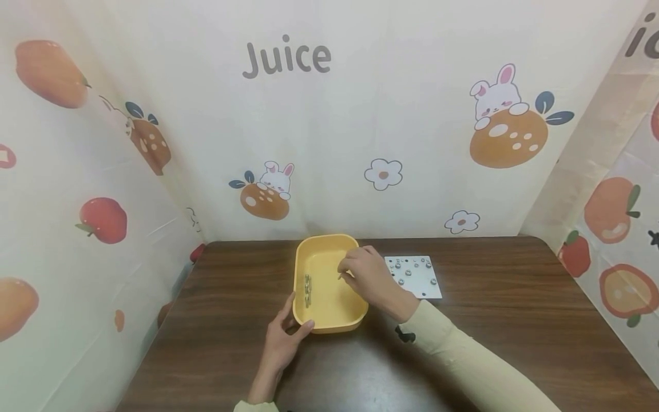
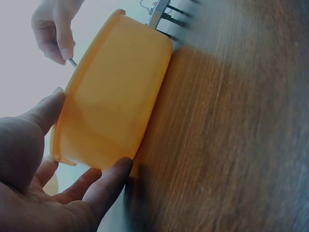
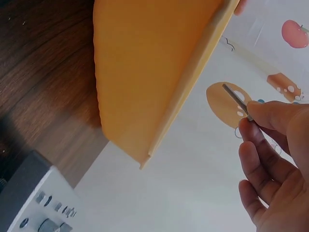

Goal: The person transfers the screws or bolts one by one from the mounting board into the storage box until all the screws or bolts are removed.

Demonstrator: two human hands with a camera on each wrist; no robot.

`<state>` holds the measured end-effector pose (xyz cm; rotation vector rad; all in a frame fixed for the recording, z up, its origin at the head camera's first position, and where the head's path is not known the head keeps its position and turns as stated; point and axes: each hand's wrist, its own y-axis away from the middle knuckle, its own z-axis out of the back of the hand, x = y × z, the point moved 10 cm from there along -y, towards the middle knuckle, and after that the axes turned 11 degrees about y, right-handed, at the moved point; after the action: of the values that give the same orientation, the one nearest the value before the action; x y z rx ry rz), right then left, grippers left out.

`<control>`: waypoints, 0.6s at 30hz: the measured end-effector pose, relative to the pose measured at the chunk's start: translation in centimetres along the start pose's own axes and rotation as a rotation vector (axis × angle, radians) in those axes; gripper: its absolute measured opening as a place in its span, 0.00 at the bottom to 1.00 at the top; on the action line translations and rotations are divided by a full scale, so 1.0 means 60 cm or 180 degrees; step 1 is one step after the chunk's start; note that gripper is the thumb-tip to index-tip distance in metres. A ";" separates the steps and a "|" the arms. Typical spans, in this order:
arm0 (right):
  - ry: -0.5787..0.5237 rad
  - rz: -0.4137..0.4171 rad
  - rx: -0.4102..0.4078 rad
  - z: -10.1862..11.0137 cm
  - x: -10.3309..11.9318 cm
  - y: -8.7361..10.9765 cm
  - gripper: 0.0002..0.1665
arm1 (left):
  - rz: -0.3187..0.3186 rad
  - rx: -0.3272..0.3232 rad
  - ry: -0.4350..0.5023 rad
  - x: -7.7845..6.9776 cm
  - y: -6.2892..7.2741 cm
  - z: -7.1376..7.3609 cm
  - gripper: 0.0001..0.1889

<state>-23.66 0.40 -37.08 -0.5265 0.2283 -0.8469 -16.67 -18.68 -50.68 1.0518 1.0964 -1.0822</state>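
A yellow plastic tray [image 1: 329,329] stands on the table, and several thin metal screws [image 1: 308,290] lie in a row along its left side. My left hand [image 1: 282,340] grips the tray's near left corner, thumb at the rim and fingers against the outer wall, as the left wrist view shows. Over the tray's right side, my right hand [image 1: 366,276] pinches a small threaded screw [image 3: 236,100] between thumb and index finger. In the right wrist view the screw's shank points away from the fingertips, and the other fingers [image 3: 252,157] are curled loosely.
Right of the tray is a silvery metal plate [image 1: 419,280] with holes and several round fittings, partly behind my right hand. In the left wrist view dark legs [image 2: 171,19] show under it. A printed curtain [image 1: 329,126] hangs behind the brown wooden table [image 1: 494,309].
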 end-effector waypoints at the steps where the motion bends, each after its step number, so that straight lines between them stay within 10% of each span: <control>1: -0.0008 -0.0003 0.0020 -0.002 0.002 0.000 0.06 | -0.0002 0.0005 0.0009 0.000 0.000 0.000 0.46; 18: 0.0032 0.0148 0.0222 -0.018 0.035 -0.012 0.06 | -0.0020 0.0040 0.0017 0.000 -0.001 -0.001 0.45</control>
<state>-23.22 -1.97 -37.58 -0.4503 0.2186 -0.8095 -16.72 -18.63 -50.68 1.0624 1.0991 -1.0933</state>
